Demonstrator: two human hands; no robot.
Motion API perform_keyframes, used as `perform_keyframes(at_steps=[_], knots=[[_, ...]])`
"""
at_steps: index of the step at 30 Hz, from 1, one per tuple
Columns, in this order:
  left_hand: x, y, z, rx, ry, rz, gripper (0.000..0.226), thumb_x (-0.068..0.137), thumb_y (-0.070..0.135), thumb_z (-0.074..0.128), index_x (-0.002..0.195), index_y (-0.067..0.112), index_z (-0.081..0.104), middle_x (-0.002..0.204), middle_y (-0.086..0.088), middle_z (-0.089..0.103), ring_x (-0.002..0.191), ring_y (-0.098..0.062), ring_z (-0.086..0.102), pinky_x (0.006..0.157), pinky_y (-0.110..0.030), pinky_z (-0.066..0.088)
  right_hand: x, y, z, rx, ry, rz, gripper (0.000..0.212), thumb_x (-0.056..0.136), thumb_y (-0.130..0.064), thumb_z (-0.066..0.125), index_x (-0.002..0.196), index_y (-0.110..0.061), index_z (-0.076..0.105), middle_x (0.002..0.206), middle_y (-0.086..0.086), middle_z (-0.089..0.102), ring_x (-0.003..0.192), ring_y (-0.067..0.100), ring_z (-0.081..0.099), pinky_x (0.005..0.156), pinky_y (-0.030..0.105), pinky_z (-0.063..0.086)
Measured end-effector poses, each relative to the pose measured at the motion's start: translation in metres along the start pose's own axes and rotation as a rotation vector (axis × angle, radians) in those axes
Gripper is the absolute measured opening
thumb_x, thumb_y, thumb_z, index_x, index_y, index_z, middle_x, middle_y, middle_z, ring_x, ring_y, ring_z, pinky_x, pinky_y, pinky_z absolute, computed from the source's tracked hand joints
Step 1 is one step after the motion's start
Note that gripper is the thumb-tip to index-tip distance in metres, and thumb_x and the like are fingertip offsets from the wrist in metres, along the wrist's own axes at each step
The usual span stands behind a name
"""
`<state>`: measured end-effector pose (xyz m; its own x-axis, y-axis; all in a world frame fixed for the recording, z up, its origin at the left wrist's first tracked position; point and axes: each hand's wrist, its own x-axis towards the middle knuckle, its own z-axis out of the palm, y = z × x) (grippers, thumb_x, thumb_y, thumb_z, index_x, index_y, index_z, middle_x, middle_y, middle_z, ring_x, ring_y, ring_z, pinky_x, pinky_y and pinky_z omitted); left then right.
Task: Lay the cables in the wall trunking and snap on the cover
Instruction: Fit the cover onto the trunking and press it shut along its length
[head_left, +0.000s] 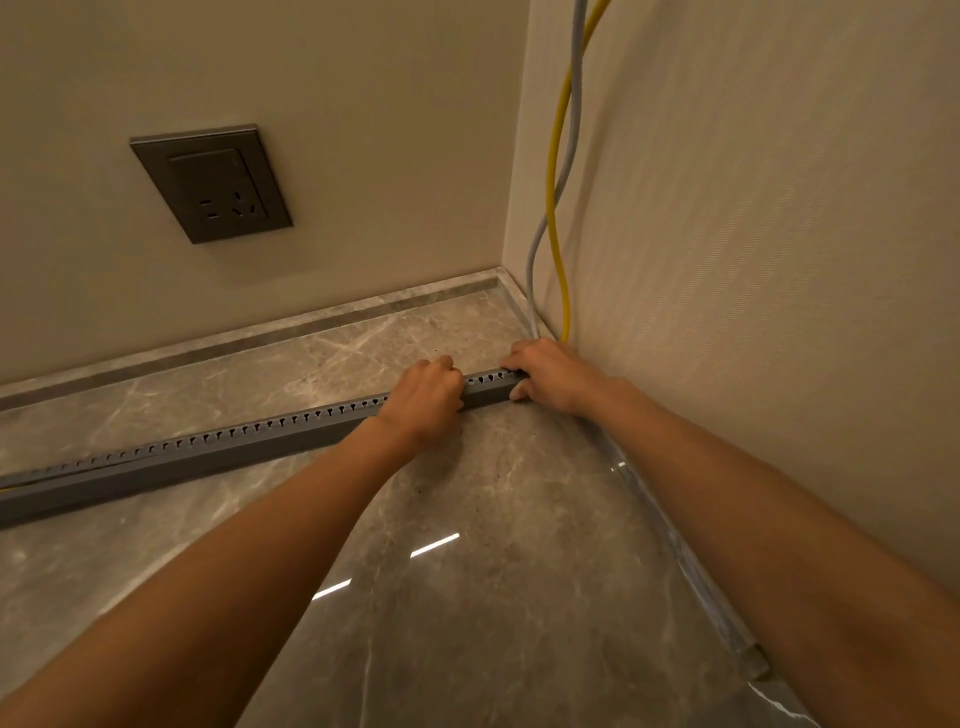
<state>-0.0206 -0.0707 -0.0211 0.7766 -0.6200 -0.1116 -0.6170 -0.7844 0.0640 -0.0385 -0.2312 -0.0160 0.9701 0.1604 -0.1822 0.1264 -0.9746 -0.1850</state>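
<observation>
A long grey slotted trunking (218, 447) lies on the marble floor, running from the left edge to the corner at the right wall. My left hand (423, 397) is closed over the trunking near its right end. My right hand (548, 376) grips the very end of it beside the wall. A yellow cable (556, 171) and a grey cable (571, 130) hang down the right wall, twisted around each other, and reach the floor just behind my right hand. Their lower ends are hidden by that hand. I cannot pick out a separate cover.
A dark wall socket (213, 182) sits on the back wall, upper left. A grey stone skirting (260, 338) runs along the back wall, and another along the right wall (717, 587). The glossy marble floor (467, 571) stretches toward me between my arms.
</observation>
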Motion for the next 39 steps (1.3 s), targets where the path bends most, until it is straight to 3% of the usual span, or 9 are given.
perform_keyframes(at_steps=[12,20,25,31,39], knots=[[0.004,0.004,-0.003,-0.107,-0.016,-0.032,0.035,0.094,0.029,0.049,0.116,0.001,0.055,0.116,-0.016,0.053,0.101,-0.031,0.054,0.082,-0.038,0.046,-0.001,0.003,-0.005,0.031,-0.077,-0.016,0.035,0.084,-0.016,0.064,0.116,-0.005,0.059,0.119,0.016,0.056,0.111,0.029,0.051,0.093,0.036,0.041],[0.008,0.009,0.001,-0.201,0.019,-0.047,0.034,0.091,0.027,0.055,0.112,0.001,0.063,0.111,-0.016,0.057,0.096,-0.030,0.056,0.075,-0.035,0.042,0.001,0.006,-0.014,0.075,-0.143,-0.012,0.036,0.082,-0.017,0.067,0.117,-0.008,0.064,0.114,0.016,0.064,0.108,0.028,0.055,0.089,0.033,0.043],[0.005,0.013,0.003,-0.213,0.085,-0.050,0.030,0.091,0.023,0.055,0.106,-0.001,0.065,0.107,-0.016,0.060,0.095,-0.030,0.057,0.076,-0.036,0.043,0.000,0.005,-0.012,0.087,-0.086,0.001,0.035,0.079,-0.017,0.070,0.112,-0.010,0.066,0.110,0.014,0.066,0.103,0.027,0.057,0.082,0.030,0.042],[0.003,0.015,0.009,-0.223,0.140,-0.051,0.027,0.091,0.020,0.055,0.101,-0.002,0.066,0.104,-0.016,0.061,0.096,-0.030,0.055,0.077,-0.037,0.042,-0.006,0.004,-0.006,0.083,-0.023,-0.003,0.029,0.083,-0.017,0.065,0.110,-0.007,0.066,0.111,0.012,0.060,0.105,0.028,0.054,0.087,0.036,0.043],[0.005,-0.002,0.001,-0.271,-0.030,-0.089,0.033,0.087,0.027,0.061,0.113,0.006,0.059,0.114,-0.015,0.058,0.101,-0.028,0.055,0.082,-0.036,0.046,0.001,0.004,-0.007,0.108,-0.086,0.035,0.032,0.081,-0.014,0.068,0.112,-0.006,0.063,0.116,0.016,0.060,0.109,0.029,0.055,0.092,0.038,0.045]])
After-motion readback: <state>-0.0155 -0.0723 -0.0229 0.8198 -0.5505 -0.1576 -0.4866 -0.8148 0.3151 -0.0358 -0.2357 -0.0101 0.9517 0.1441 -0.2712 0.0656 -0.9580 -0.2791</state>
